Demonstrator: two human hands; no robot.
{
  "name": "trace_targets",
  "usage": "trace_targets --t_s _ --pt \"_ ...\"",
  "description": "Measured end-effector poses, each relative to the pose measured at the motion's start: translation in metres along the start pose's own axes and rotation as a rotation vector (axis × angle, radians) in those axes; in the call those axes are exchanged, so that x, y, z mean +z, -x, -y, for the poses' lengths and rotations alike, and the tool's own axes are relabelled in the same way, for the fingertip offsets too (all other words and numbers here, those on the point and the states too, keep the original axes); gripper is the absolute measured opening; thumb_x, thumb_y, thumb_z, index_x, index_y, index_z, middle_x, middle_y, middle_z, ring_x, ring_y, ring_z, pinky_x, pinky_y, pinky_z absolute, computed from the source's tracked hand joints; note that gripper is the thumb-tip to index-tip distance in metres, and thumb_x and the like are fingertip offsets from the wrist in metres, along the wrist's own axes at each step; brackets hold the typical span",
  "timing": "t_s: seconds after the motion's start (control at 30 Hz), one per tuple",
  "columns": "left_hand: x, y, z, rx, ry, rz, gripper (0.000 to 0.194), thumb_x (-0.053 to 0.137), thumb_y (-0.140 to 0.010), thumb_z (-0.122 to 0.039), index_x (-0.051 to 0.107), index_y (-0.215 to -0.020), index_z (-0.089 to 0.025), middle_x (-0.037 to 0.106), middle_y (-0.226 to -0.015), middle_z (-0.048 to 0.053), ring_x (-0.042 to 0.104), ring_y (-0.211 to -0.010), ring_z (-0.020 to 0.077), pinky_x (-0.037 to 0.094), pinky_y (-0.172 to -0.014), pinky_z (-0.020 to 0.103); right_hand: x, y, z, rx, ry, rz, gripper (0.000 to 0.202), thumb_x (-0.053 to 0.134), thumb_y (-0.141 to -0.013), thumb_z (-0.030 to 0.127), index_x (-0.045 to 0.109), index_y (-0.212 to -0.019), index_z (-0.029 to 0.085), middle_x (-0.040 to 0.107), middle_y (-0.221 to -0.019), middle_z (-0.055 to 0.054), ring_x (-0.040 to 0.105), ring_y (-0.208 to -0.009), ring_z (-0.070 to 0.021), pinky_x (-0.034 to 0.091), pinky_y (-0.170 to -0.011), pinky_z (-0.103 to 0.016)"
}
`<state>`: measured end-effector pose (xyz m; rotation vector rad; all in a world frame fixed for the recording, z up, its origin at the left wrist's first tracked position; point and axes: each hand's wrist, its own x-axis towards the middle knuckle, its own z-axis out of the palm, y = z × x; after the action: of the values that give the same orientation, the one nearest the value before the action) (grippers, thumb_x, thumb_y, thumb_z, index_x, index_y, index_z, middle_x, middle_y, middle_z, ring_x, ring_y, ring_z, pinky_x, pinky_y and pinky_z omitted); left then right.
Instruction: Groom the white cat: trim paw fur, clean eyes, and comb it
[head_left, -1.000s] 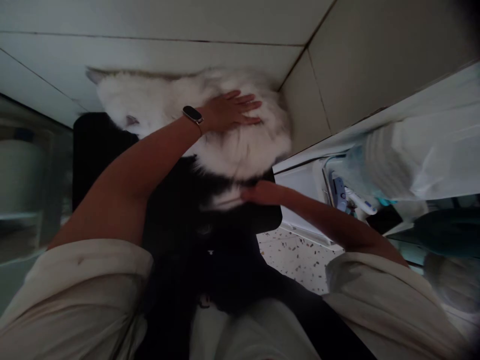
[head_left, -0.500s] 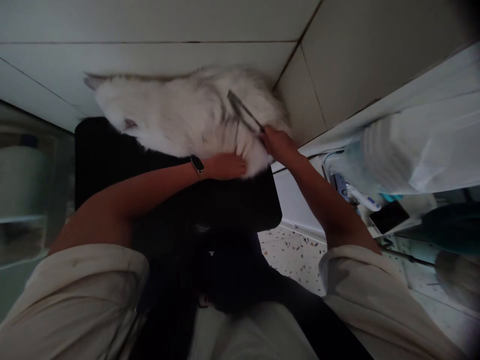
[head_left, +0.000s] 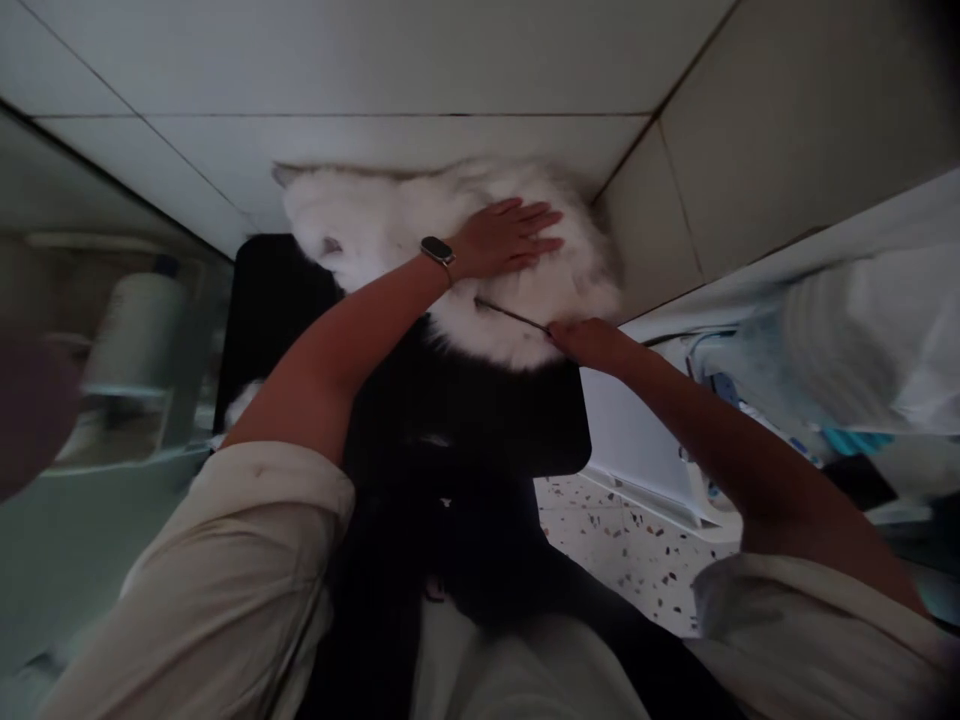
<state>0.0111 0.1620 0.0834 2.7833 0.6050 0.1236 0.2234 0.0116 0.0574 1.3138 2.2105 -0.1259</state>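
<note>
A white, long-haired animal lies along the tiled wall on a black surface, its pointed ear at the left. My left hand rests flat on its fur with the fingers spread, a dark-faced band at the wrist. Lower right, my right hand is closed round the end of a thin dark grooming tool. The tool's far end touches the fur below my left hand. Its exact type cannot be made out.
At the left, a white bottle stands on a shelf. Pale plastic bags hang along the right wall, above a turquoise item and a dark flat object. Speckled floor shows below the black surface.
My left hand has moved up from the fur's lower edge onto the animal's body, its fingers now spread. My right hand has lowered the tool. The whole view has shifted.
</note>
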Motion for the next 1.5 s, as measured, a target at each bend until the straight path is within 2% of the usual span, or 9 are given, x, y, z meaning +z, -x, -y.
trace_targets --t_s 0.13,0.37,0.57,0.73,0.93,1.1,1.3,1.37,1.5 --pt "0.017 0.001 0.002 0.017 -0.061 -0.071 0.050 0.039 -0.104 -0.029 0.037 -0.154 -0.025 0.020 -0.169 -0.002 0.011 -0.158 0.0193 0.004 -0.128 0.049 0.006 0.008 0.013 -0.067 -0.002 0.017 0.043 0.030 -0.107 0.037 0.059 -0.122 0.009 0.074 -0.087 -0.020 0.070 -0.075 -0.0262 0.037 -0.060 -0.030" --pt "0.038 -0.005 -0.010 -0.034 -0.018 -0.237 0.044 0.036 -0.102 -0.019 0.052 -0.144 -0.016 0.042 -0.158 0.012 0.030 -0.152 0.0269 0.019 -0.124 0.051 0.019 0.060 0.074 -0.304 -0.188 0.004 0.035 0.036 -0.105 0.039 0.063 -0.106 0.016 0.074 -0.077 -0.010 0.067 -0.068 -0.0196 0.032 -0.059 -0.026" --pt "0.086 0.028 -0.088 -0.065 -0.096 -0.042 0.042 0.046 -0.102 -0.036 0.058 -0.132 -0.009 0.054 -0.144 0.019 0.048 -0.131 0.0334 0.037 -0.111 0.048 0.016 0.105 0.058 0.251 -0.408 -0.069 0.034 0.032 -0.105 0.034 0.057 -0.116 0.014 0.076 -0.085 -0.012 0.070 -0.072 -0.0227 0.035 -0.061 -0.027" --pt "0.109 0.040 -0.126 -0.349 -0.093 -0.049 0.058 0.053 -0.098 -0.038 0.044 -0.144 -0.004 0.043 -0.149 0.027 0.044 -0.131 0.0403 0.043 -0.101 0.048 0.015 0.089 0.029 0.646 -0.481 -0.173 0.040 0.021 -0.108 0.036 0.052 -0.123 0.014 0.075 -0.093 -0.014 0.071 -0.082 -0.0255 0.042 -0.070 -0.030" --pt "0.101 0.022 -0.129 -0.578 -0.016 -0.009 0.046 0.050 -0.100 -0.027 0.047 -0.139 -0.003 0.051 -0.140 0.027 0.051 -0.129 0.0375 0.043 -0.103 0.046 0.029 0.055 0.014 0.731 -0.360 -0.155 0.045 0.021 -0.107 0.037 0.049 -0.130 0.009 0.071 -0.107 -0.025 0.070 -0.101 -0.0340 0.046 -0.079 -0.036" --pt "0.102 0.036 -0.148 -0.475 0.105 0.108 0.041 0.037 -0.102 -0.021 0.047 -0.134 0.002 0.066 -0.114 0.027 0.067 -0.107 0.0337 0.050 -0.091 0.043 0.050 0.064 0.019 0.525 -0.325 -0.066 0.048 0.020 -0.107 0.041 0.050 -0.129 0.010 0.071 -0.105 -0.024 0.070 -0.099 -0.0310 0.044 -0.075 -0.032" --pt "0.097 0.064 -0.186 -0.211 0.253 0.198 0.032 0.039 -0.103 -0.032 0.066 -0.107 -0.016 0.071 -0.106 0.011 0.068 -0.094 0.0215 0.051 -0.079 0.030 0.060 0.081 0.031 0.306 -0.228 0.010 0.046 0.024 -0.107 0.041 0.050 -0.131 0.013 0.073 -0.105 -0.021 0.071 -0.096 -0.0309 0.041 -0.072 -0.031" --pt "0.080 0.068 -0.188 -0.162 0.294 0.157 0.034 0.039 -0.103 -0.035 0.068 -0.098 -0.018 0.072 -0.098 0.008 0.067 -0.090 0.0199 0.050 -0.078 0.029 0.060 0.083 0.032 0.279 -0.211 0.023 0.046 0.025 -0.107 0.041 0.050 -0.132 0.013 0.073 -0.105 -0.021 0.071 -0.096 -0.0310 0.041 -0.072 -0.031" --pt "0.049 0.058 -0.159 -0.306 0.310 -0.129 0.042 0.031 -0.104 -0.034 0.068 -0.100 -0.015 0.071 -0.095 0.009 0.064 -0.087 0.0190 0.048 -0.083 0.031 0.058 0.089 0.031 0.221 -0.211 0.043 0.046 0.027 -0.107 0.043 0.051 -0.132 0.012 0.073 -0.101 -0.021 0.071 -0.096 -0.0304 0.041 -0.072 -0.031"
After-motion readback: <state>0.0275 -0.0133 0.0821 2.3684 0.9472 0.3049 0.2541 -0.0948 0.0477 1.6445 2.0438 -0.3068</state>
